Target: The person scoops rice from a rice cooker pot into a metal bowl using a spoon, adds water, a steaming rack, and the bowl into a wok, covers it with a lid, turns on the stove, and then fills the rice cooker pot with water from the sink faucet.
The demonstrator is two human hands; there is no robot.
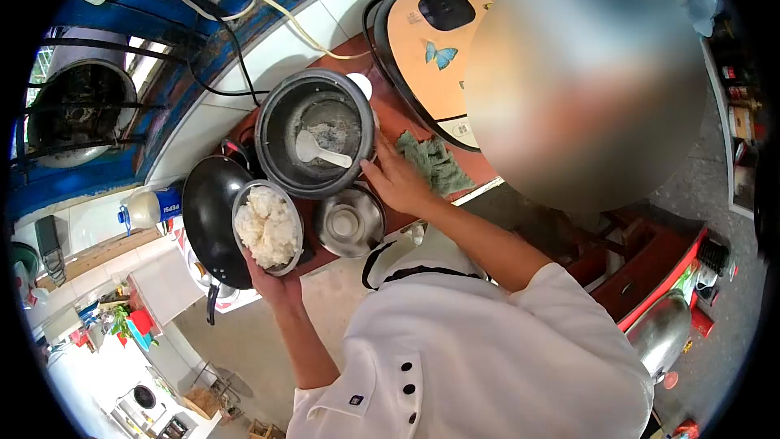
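Note:
My left hand (276,280) is closed around the lower side of a bowl (297,256) heaped with white rice (266,226). The bowl is held over the edge of a black wok (213,215). My right hand (398,177) lies against the right side of a dark grey rice cooker pot (272,142), thumb near the rim, steadying it. Inside the pot, a white rice paddle (323,152) rests among a few leftover grains. Just below the pot sits a round steel lid (361,232) with a knob.
A green cloth (437,164) lies on the red counter (390,232). An orange-topped appliance (414,41) with a butterfly picture stands behind. Cables (231,49) hang along the blue window frame. A Pepsi-labelled bottle (154,207) stands left of the wok. A blurred round patch hides the upper right.

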